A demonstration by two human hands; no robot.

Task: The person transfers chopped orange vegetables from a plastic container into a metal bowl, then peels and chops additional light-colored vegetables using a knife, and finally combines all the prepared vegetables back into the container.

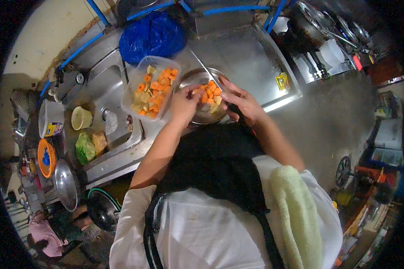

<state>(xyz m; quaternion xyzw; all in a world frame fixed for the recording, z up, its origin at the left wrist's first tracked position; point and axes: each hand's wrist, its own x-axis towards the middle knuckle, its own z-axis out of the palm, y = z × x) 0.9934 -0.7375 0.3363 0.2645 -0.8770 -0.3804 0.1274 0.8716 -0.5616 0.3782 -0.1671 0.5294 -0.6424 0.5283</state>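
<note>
A round metal bowl [202, 116] in front of me holds orange vegetable chunks [208, 91], which look like carrot, and pale yellow pieces [215, 107]. Over the bowl's left side, my left hand [186, 103] pinches at an orange piece, partly hidden by the fingers. My right hand [244, 102] grips a knife by its dark handle at the bowl's right. The long knife blade [205, 67] slants up and left across the bowl, its edge near the chunks. Left of the bowl, a clear plastic container [128, 101] holds more orange and pale chunks.
A blue plastic bag [151, 37] lies behind the container. The steel sink [116, 85] on the left holds a small tub [81, 118] and a green bag [85, 148]. A yellow packet [282, 81] lies on the steel counter [242, 50]. Pots [311, 27] stand far right.
</note>
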